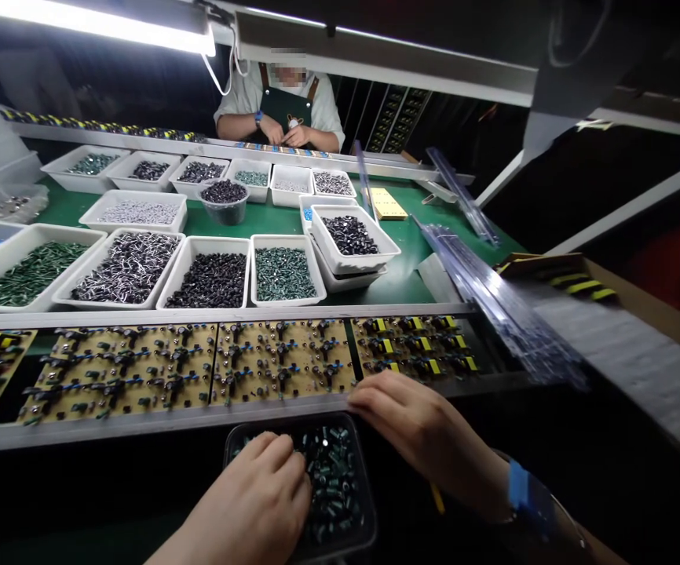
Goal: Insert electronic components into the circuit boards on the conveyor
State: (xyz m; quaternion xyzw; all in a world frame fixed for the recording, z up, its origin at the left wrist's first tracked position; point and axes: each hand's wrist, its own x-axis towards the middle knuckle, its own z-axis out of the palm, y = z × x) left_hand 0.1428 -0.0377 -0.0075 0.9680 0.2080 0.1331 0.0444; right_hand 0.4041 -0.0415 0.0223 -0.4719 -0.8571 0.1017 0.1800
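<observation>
Capacitors [333,475], small dark-green cylinders lying loose and pointing every way, fill a shallow black tray [369,514] at the 6 o'clock edge of the view, just below the front rail [140,424] of the line. The left hand [257,502] is the nearer one. It lies palm down on the tray's 9 o'clock half with its fingers curled down into the heap, so the uncovered capacitors sit at about 3 o'clock from its knuckles and touch them. The fingertips are buried under the hand, and I cannot tell whether they pinch a part or only rest on the pile. The right hand [416,428] comes in from 4 o'clock, a blue wristband [520,486] on its wrist, and crosses the tray's 1 o'clock corner. Its fingers are stretched nearly straight and close together, pointing toward 10 o'clock, with the tips on the rail. Nothing shows in them. Straight past those fingertips, at 12 o'clock, is the gap between the middle circuit board [284,361] and the right circuit board [414,345]. Both boards lie flat with their long sides along the rail, already studded with parts. White bins [284,275] of further components stand beyond, at 12 o'clock, well apart from either hand.
</observation>
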